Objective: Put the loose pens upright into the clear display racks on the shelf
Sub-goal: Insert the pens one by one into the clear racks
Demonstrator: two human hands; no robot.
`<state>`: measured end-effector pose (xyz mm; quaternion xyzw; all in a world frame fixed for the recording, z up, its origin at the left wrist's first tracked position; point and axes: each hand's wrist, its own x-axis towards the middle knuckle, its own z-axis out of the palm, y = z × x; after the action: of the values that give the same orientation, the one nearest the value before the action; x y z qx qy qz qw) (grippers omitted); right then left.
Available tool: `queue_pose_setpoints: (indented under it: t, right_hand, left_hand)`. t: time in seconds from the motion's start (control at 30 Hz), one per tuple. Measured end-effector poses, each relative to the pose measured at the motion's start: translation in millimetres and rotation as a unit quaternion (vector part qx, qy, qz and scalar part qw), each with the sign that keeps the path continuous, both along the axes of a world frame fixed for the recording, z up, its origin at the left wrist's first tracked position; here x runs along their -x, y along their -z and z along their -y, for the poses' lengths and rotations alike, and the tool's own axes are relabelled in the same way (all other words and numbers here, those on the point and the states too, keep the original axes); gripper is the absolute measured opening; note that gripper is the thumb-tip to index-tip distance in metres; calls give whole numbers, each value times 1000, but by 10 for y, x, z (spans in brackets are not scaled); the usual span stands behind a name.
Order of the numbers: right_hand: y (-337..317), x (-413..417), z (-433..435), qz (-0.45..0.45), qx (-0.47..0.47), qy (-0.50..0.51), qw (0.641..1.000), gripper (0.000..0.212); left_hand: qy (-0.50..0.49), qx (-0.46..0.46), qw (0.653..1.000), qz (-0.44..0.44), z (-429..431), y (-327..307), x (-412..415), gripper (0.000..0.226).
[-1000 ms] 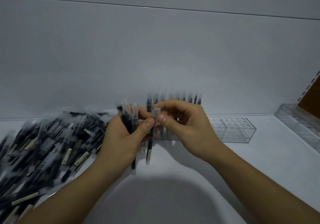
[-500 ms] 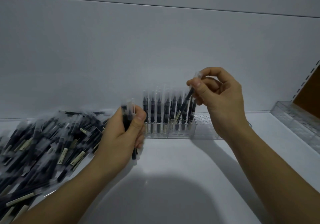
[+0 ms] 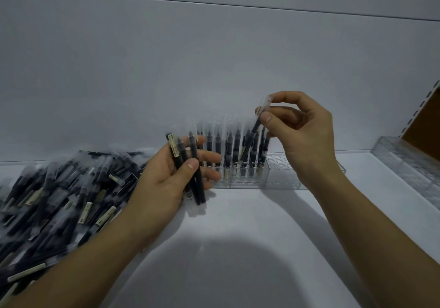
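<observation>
Pens (image 3: 59, 188) lie in a big loose pile on the left part of the white shelf (image 3: 238, 248), dark bodies with clear caps and pale labels, crossing each other in all directions. The left hand (image 3: 164, 184) is just beside this pile, palm turned to the camera, and it grips a small bundle of pens (image 3: 194, 149): the thumb presses them against the fingers, and they stand nearly upright, a little tilted, with the lower ends hanging below the hand above the shelf. I cannot count them exactly; three or four dark bodies are visible. The right hand (image 3: 302, 136) is higher and well apart from the left one. Its thumb and fingers pinch one single pen (image 3: 255, 128) near the clear cap, which sticks out above the fingertips. This pen is tilted, with the top leaning to the right, and its lower end goes down among the pens which already stand in the clear rack (image 3: 278, 179). Whether the tip is already in a hole I cannot tell, because the other pens hide it. The rack sits against the grey back wall (image 3: 214, 57), between the two hands. Its left and middle parts are filled with upright pens (image 3: 228, 150), and the part under the right hand shows open round holes. A second clear rack (image 3: 404, 162) lies further to the right along the shelf edge, near a brown panel (image 3: 426, 126).
</observation>
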<state>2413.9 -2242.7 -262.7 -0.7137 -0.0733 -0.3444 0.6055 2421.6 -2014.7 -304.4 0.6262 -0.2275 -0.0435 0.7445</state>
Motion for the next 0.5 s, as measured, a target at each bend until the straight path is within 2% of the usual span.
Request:
queue_pose_setpoints:
  t: [0.3, 0.5]
  right_hand:
    - [45, -2, -47, 22, 1, -14, 1000, 25]
    - [76, -19, -46, 29, 67, 30, 997, 29]
  left_hand:
    - [7, -1, 1000, -13, 17, 9, -3, 30]
    - [8, -12, 1000, -4, 8, 8, -5, 31]
